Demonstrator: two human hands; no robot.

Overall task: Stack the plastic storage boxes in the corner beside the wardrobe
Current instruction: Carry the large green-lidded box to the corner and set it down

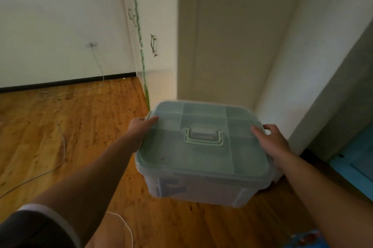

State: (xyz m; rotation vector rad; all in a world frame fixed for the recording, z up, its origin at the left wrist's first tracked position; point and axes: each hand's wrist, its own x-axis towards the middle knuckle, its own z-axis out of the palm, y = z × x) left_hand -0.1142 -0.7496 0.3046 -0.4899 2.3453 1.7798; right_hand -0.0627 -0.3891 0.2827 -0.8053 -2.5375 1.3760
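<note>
A translucent plastic storage box (193, 187) with a pale green lid (201, 154) and a folded-down lid handle (203, 136) is held above the wooden floor. My left hand (141, 126) grips its left side, thumb on the lid. My right hand (272, 142) grips the right side, thumb also on the lid. Dark contents show faintly through the front wall. The box is in front of a narrow recess (232, 56) between a cream wall and a white panel on the right. Whether another box sits beneath it is hidden.
Wooden floor (70, 136) stretches to the left, with a thin white cable (60, 146) trailing across it from a wall outlet. A green-marked wall corner (141, 56) stands behind the box. Blue furniture (355, 163) is at the right edge.
</note>
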